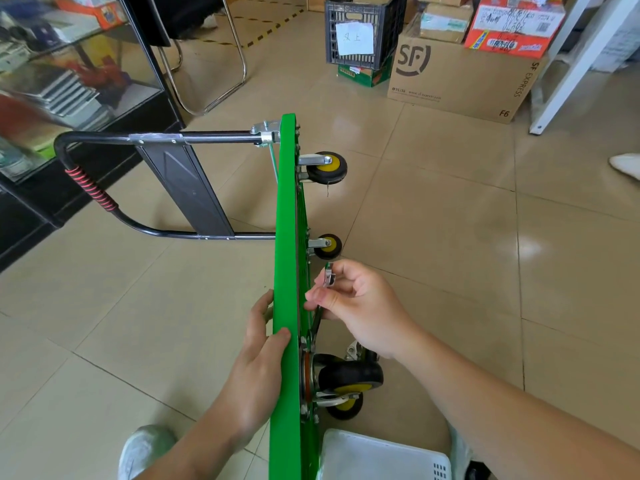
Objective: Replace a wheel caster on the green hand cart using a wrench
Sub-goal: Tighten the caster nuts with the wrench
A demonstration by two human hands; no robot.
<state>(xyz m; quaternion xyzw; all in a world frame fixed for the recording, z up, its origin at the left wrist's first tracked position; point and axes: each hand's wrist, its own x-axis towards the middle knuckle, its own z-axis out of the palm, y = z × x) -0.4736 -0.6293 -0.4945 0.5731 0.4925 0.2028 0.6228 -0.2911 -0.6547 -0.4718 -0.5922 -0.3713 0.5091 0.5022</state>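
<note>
Beside the green cart [285,237], stood on edge on the tiled floor, a white basket [381,455] lies at its near end. The left hand [258,358] clasps the cart's upper edge, thumb over the rim. The right hand [360,306] pinches a wrench [328,276] against the cart's underside, lower end just above the near caster [349,375]. Farther along sits the far caster [327,168]; beyond the cart is a cardboard box [457,77].

Looking down at green hand cart [285,237] stood on edge on tiled floor [450,254], handle [93,194] out left, underside facing right. Gripping deck rim with left hand [258,358]; pinching wrench [328,277] with right hand [363,306], lower end down by near caster [349,375].
</note>
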